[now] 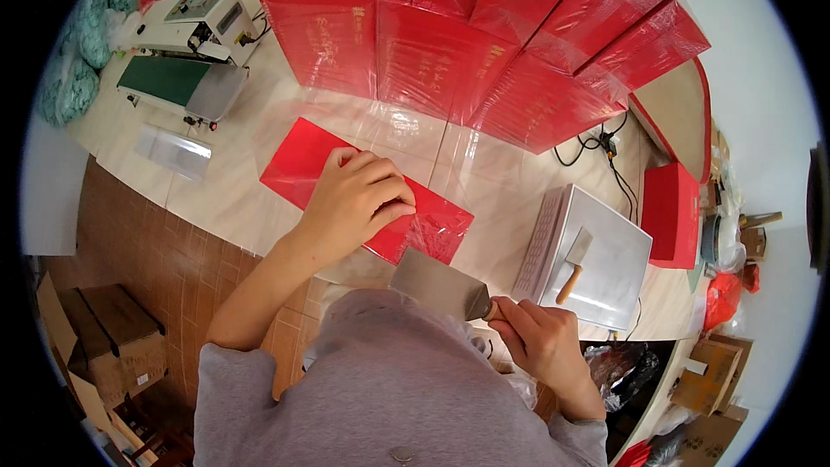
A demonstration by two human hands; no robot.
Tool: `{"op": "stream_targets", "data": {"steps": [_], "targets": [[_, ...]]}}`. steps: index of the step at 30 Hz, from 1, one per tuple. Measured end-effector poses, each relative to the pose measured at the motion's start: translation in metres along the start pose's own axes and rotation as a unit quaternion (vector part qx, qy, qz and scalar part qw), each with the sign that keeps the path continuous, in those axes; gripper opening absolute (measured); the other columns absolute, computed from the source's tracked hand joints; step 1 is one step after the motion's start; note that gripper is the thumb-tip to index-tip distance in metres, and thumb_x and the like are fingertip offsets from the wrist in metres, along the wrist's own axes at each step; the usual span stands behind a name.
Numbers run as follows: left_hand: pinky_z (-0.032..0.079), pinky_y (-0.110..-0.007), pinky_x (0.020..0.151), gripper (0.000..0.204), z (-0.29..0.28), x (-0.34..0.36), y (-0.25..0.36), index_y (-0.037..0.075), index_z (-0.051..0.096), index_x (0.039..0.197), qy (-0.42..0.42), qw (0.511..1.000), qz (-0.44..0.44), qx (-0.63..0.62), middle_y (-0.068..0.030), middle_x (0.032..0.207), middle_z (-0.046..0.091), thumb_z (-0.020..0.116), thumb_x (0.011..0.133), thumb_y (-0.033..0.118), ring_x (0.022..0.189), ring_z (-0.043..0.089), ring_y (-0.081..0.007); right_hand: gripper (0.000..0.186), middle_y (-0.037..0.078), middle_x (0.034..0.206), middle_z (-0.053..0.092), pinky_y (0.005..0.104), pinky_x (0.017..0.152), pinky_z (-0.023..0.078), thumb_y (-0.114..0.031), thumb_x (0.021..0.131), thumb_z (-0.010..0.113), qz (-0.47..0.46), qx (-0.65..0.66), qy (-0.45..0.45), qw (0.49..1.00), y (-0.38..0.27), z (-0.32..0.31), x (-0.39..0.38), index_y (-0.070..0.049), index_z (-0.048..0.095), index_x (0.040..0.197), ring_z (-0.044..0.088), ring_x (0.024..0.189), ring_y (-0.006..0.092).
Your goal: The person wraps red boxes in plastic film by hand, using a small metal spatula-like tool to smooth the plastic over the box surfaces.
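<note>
A flat red box (290,169) wrapped in clear film lies across the table. My left hand (363,199) is on top of it, fingers curled and pinched onto the film. My right hand (536,337) grips the wooden handle of a wide metal blade (437,285), held at the box's near edge on its right end. To the right, a flat metal-topped machine (609,285) carries a smaller scraper (572,270) with a wooden handle. Behind the box, film-wrapped red boxes (437,56) are stacked.
A conveyor machine (173,82) and clear plastic sheet (169,151) occupy the back left, near bagged green material (73,91). At the right stand a red box (670,216) and cables (605,147). Cardboard boxes (112,346) sit on the floor at left and more (709,380) at lower right.
</note>
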State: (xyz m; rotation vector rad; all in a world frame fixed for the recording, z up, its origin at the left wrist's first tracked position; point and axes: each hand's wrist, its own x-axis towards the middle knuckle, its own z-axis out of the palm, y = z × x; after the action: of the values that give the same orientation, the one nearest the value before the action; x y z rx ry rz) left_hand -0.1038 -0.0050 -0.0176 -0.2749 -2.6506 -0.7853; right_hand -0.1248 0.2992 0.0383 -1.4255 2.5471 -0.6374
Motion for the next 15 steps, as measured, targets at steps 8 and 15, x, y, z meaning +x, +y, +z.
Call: {"op": "stream_targets", "data": {"steps": [8, 15], "targets": [[0.039, -0.037, 0.084, 0.008, 0.005, -0.003, -0.004, 0.013, 0.069, 0.083, 0.037, 0.999, -0.013, -0.013, -0.0001, 0.085, 0.065, 0.074, 0.077, 0.014, 0.085, 0.059, -0.0198, 0.022, 0.005, 0.062, 0.053, 0.0334, 0.042, 0.043, -0.019, 0.088, 0.069, 0.018, -0.026, 0.011, 0.999, -0.005, 0.0, 0.021, -0.003, 0.062, 0.101, 0.055, 0.048, 0.0211], [0.039, -0.036, 0.08, 0.009, 0.003, 0.001, -0.004, 0.012, 0.07, 0.086, 0.06, 0.998, -0.017, -0.003, -0.0007, 0.086, 0.066, 0.072, 0.078, 0.008, 0.08, 0.06, -0.0198, 0.016, 0.005, 0.06, 0.052, 0.034, 0.04, 0.042, -0.02, 0.089, 0.067, 0.019, -0.021, 0.024, 0.999, 0.0, 0.004, 0.035, -0.006, 0.06, 0.093, 0.055, 0.046, 0.0213]]}}
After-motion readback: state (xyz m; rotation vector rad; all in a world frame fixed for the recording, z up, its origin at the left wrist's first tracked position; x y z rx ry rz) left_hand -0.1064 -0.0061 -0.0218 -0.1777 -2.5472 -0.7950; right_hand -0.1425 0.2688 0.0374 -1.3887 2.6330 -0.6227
